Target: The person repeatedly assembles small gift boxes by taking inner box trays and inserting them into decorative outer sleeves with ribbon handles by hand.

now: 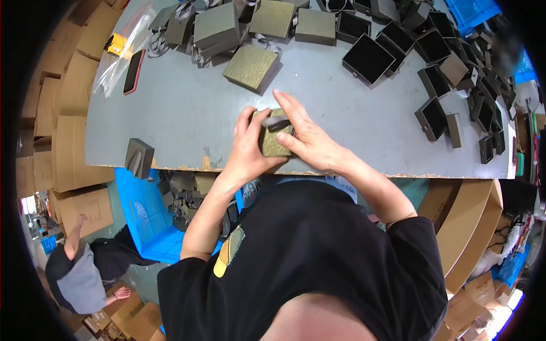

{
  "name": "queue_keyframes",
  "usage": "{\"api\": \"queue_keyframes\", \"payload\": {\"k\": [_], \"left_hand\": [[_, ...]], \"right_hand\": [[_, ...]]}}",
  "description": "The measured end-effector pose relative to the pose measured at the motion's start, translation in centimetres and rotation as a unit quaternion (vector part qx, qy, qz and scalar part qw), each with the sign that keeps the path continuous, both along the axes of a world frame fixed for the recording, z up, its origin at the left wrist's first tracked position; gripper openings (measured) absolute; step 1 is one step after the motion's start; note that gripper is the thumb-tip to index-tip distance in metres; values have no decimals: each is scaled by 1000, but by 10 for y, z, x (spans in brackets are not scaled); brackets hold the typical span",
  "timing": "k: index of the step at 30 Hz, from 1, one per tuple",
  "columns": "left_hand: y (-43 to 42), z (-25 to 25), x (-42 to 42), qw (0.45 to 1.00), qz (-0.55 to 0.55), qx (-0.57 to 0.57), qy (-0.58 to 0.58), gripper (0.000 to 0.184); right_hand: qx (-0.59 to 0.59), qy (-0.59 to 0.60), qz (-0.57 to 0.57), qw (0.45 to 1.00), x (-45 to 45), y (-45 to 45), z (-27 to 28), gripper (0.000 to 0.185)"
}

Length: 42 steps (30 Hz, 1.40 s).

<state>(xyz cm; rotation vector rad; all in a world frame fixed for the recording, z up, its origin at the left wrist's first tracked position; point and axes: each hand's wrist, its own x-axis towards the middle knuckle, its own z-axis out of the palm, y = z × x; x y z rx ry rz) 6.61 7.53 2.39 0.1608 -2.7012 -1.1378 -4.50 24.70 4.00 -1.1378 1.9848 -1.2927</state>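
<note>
Work position: one gold-textured box is located between the two hands, near the front edge of the table. Whether its base rests on the surface or is lifted off it cannot be told from this view.

Governing relation: the box lies to the right of the left hand and to the left of the right hand. Both hands touch it, so neither is nearer. The upper face appears slightly longer fore-and-aft; the hands cover its sides, so this axis is not certain. One grey ribbon lies across the upper face, directly ahead of the right thumb tip.

Finger state:
- Left: fingers wrapped around the left side, holding the box.
- Right: fingers straight and wide of the thumb; the thumb tip rests on the upper face.

Count of surrounding items:
- Loose gold-textured carton, beyond the hands: one.
- Closed boxes at the far side, clearly visible: three; others are partly covered.
- Open black-lined boxes, far right: more than ten; overlap prevents an exact count.
- Upright dark box, front left edge: one.
- Phone: one.
- Yellow item, at the clear plastic bag: one of each.
- Blue crate below the front left edge: one.
- Co-worker, far left, well apart: one.
</note>
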Motion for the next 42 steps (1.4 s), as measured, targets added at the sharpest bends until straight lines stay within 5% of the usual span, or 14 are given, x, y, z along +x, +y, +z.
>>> {"api": "queue_keyframes", "payload": {"k": [3,6,10,13,16,21,22,26,30,31,34,35,38,42], "left_hand": [[-21,38,30,994,12,-62,-90,108],[-67,87,83,948,-7,-198,-250,117],[-98,98,120,903,76,-223,-360,122],[-95,83,98,957,78,-143,-241,99],[-101,61,57,986,71,-99,-115,84],[-67,43,-69,980,69,-187,26,79],[-57,33,-89,975,109,-191,-1,81],[-35,25,-125,965,113,-227,-61,73],[-67,11,-99,974,-32,-222,-40,72],[-77,11,-86,978,-65,-197,-35,72],[-65,26,-50,979,-74,-176,-69,73],[-54,36,-43,978,-62,-177,-87,73],[-23,44,-42,969,-56,-227,-77,72],[-22,15,-45,967,-22,-253,-14,45]], "right_hand": [[-22,-110,-47,993,-4,15,25,68],[6,316,-137,939,-57,62,-1,69],[132,476,-248,833,-111,88,27,85],[212,467,-158,844,-140,86,34,94],[385,484,-67,783,-145,73,50,94],[344,629,-33,697,-167,64,12,79],[474,540,6,695,-141,50,36,85],[549,368,-67,747,-84,43,48,120],[479,269,-143,823,-62,75,62,118],[527,173,-134,821,-60,72,86,99],[319,441,-10,839,-51,101,77,92],[316,374,20,872,-50,94,74,90],[287,463,66,836,-53,76,45,84],[301,356,99,879,-68,70,34,84]]}}
